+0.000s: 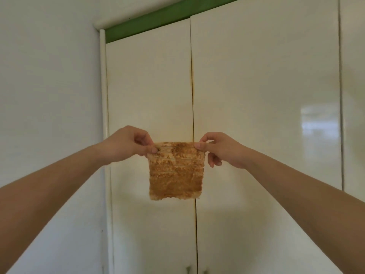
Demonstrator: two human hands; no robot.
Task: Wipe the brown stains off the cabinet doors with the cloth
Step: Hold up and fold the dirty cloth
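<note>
A small square cloth [175,173], heavily browned, hangs flat in front of the cream cabinet doors. My left hand [128,144] pinches its top left corner and my right hand [221,150] pinches its top right corner, holding it spread out. Behind it are the left cabinet door [150,91] and the right cabinet door [264,95]. A brown stain [192,80] runs down the seam between the two doors, above the cloth.
A white wall [49,86] meets the cabinet on the left along a rounded cream post [103,95]. A green strip [158,18] runs above the doors. Two small handles [196,269] show at the bottom edge. A further door edge [353,95] lies at far right.
</note>
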